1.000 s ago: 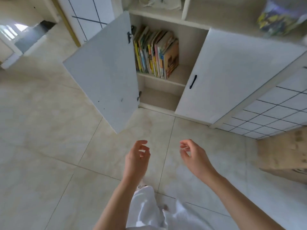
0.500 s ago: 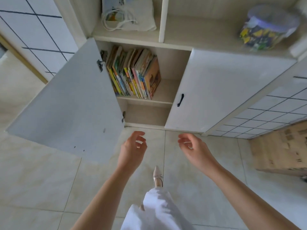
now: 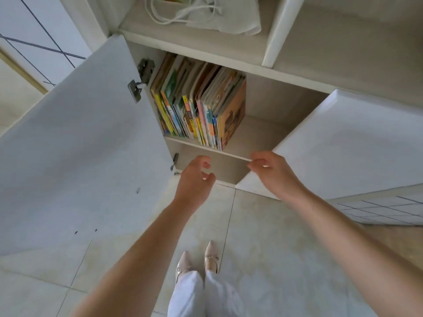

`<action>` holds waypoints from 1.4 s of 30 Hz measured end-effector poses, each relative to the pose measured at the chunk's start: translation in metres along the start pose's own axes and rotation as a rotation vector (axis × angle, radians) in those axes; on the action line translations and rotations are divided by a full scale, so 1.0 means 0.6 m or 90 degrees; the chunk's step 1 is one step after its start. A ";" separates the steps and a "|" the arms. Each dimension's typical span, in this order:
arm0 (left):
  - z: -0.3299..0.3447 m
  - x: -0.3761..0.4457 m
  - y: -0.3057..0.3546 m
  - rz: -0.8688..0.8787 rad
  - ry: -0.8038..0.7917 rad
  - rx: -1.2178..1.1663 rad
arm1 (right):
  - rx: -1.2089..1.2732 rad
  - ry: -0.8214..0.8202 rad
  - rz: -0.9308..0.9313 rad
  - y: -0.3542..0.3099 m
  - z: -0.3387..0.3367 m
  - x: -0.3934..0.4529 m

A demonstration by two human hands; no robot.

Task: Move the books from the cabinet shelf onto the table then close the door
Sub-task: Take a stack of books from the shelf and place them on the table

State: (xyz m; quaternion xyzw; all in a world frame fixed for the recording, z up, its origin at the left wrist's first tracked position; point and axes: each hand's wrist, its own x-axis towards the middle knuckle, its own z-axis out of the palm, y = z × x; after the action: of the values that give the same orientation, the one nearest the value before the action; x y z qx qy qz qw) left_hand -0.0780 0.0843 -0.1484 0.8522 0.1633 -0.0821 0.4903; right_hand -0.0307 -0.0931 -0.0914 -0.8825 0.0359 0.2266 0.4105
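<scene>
Books (image 3: 199,104) stand packed upright on the cabinet shelf (image 3: 251,136), spines toward the front edge, leaning slightly left, above and beyond both hands. Left hand (image 3: 194,179) reaches forward just below the shelf lip, fingers loosely curled, holding nothing. Right hand (image 3: 272,172) is alongside at the same height, fingers relaxed, empty, in front of the shut right door (image 3: 343,145). Open door (image 3: 80,145) swings out wide left of the left hand. Free shelf room lies right of the books.
</scene>
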 end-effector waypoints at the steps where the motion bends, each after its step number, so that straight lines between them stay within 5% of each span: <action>1: 0.001 0.021 -0.002 0.005 0.003 0.001 | 0.003 -0.009 0.002 -0.010 0.002 0.020; 19: 0.062 0.271 -0.066 0.103 0.114 -0.127 | 0.209 -0.064 0.197 -0.108 0.085 0.345; 24: 0.077 0.274 -0.077 0.106 0.111 -0.170 | 0.261 -0.147 0.236 -0.105 0.102 0.370; 42: 0.124 0.284 -0.087 0.128 0.074 -0.231 | 0.233 -0.175 0.194 -0.087 0.047 0.367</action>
State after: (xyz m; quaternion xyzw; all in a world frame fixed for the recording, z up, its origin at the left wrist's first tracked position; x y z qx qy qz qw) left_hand 0.0641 0.0780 -0.2794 0.7654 0.1174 0.0477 0.6309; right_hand 0.1685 -0.0108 -0.1650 -0.7388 0.1524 0.3934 0.5255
